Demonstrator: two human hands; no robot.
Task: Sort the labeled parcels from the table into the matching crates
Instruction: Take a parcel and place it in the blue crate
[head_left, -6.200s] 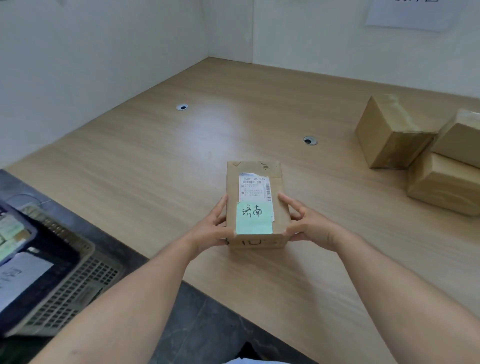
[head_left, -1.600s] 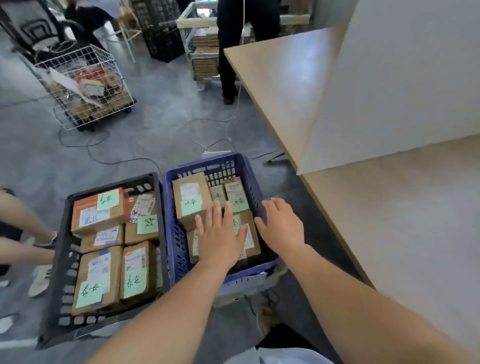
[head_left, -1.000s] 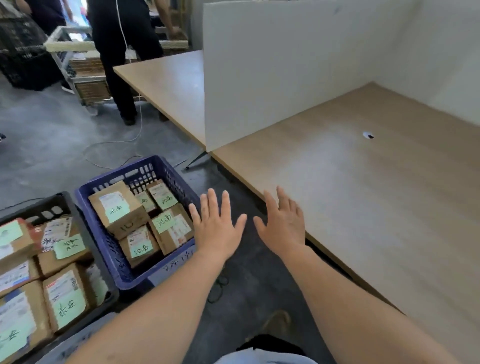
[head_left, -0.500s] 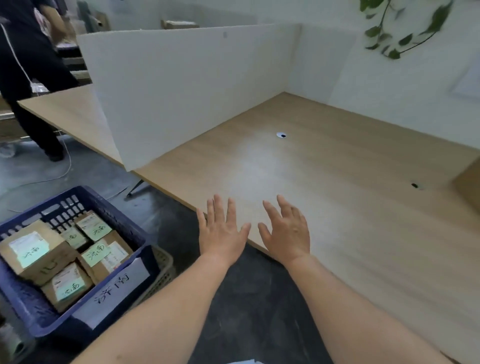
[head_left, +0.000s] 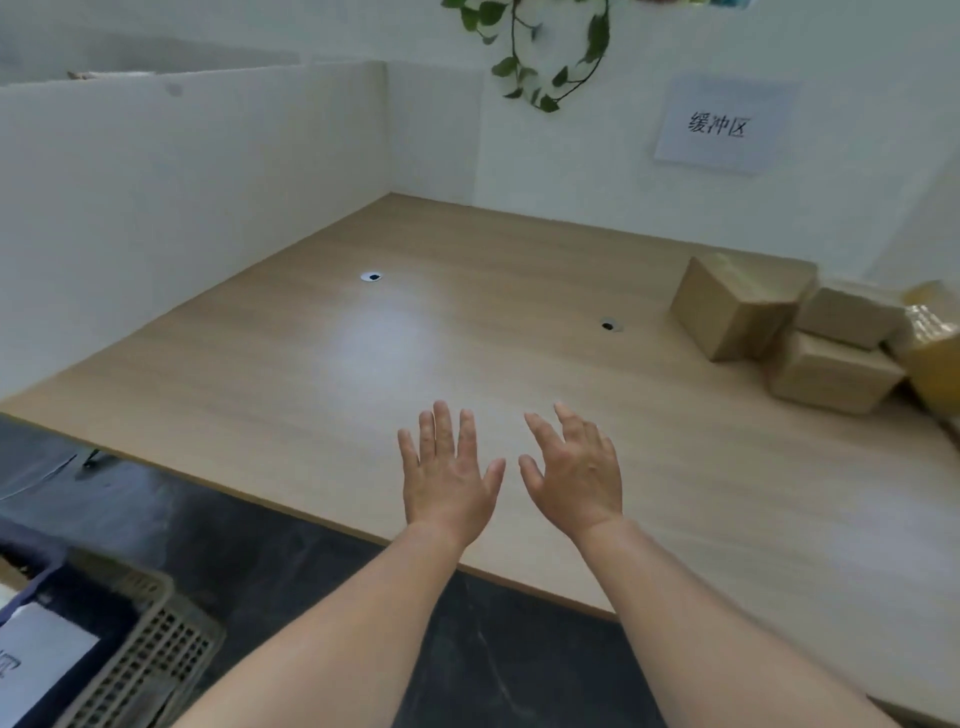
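While both the left hand (head_left: 448, 480) and right hand (head_left: 577, 475) hover flat and empty-fingered above the table (head_left: 322, 364), the cardboard parcels (head_left: 789, 327) sit clustered at its far right edge.

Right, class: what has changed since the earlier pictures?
The small brown cardboard parcel with the green note, earlier held in both hands, was let go in the blue plastic crate. Left hand and right hand, empty and open, swung back over the wooden table. The stacked brown parcels at its right stayed.
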